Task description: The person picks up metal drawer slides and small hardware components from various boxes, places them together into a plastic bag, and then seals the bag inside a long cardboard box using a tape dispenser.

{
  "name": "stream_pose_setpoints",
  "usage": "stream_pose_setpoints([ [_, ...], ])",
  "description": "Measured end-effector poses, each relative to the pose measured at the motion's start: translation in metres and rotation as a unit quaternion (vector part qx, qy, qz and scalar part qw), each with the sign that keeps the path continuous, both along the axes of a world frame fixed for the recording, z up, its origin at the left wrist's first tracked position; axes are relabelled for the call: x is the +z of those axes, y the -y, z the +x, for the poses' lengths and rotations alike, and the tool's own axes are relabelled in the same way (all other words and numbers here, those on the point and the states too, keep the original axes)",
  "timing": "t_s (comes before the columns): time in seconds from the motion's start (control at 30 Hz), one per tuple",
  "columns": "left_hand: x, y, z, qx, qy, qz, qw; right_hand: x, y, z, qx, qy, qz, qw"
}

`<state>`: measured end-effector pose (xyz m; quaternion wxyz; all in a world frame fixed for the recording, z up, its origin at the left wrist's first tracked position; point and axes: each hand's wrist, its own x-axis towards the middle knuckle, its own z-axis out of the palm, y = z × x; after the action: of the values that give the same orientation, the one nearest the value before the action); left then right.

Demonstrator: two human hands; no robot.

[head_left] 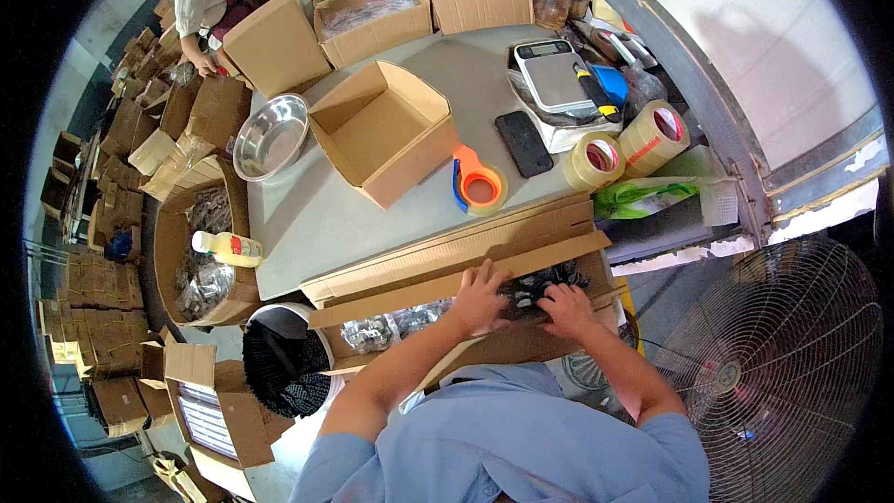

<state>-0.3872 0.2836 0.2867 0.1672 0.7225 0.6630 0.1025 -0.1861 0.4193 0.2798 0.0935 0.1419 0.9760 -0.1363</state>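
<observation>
Both of my hands are over a long open cardboard carton (pixel 533 346) in front of my body. My left hand (pixel 480 301) lies by its raised flap (pixel 419 290), fingers apart and thumb toward the dark contents. Opposite it, my right hand (pixel 566 313) touches a bunch of black parts (pixel 521 295), fingers spread and slightly bent. The kind of these parts is too dark to make out. Left of my left hand, clear plastic bags of shiny metal-looking pieces (pixel 377 331) lie in the same carton.
On the grey table (pixel 372 224) stand an open cardboard box (pixel 382 130), a steel bowl (pixel 271 138), an orange tape dispenser (pixel 480 188), a phone (pixel 524 143), a scale (pixel 556 74) and tape rolls (pixel 655 137). A large fan (pixel 764 373) stands right. A person (pixel 209 0) is at far left.
</observation>
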Motion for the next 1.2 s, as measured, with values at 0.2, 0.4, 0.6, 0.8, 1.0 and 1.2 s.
stream_pose_setpoints([
  [0.2,-0.031,0.000,0.006,0.076,-0.004,0.026,0.997,-0.001,0.006,0.010,0.024,-0.009,0.003,1.000],
  [0.4,-0.027,-0.015,-0.006,0.141,0.081,-0.007,0.987,-0.008,-0.017,0.024,-0.334,-0.144,-0.140,0.921],
  [0.6,-0.022,-0.018,-0.006,0.167,0.022,0.002,0.986,-0.018,-0.020,0.012,-0.316,0.004,-0.121,0.941],
  [0.8,-0.029,-0.017,-0.010,0.157,-0.041,0.028,0.986,-0.027,-0.019,0.001,-0.398,0.039,-0.091,0.912],
  [1.0,-0.036,-0.018,-0.014,0.141,-0.043,0.044,0.988,-0.025,-0.037,-0.016,-0.467,-0.084,-0.275,0.836],
  [1.2,-0.022,-0.013,-0.007,0.125,-0.017,0.058,0.990,-0.011,-0.025,-0.035,-0.434,-0.112,-0.003,0.894],
])
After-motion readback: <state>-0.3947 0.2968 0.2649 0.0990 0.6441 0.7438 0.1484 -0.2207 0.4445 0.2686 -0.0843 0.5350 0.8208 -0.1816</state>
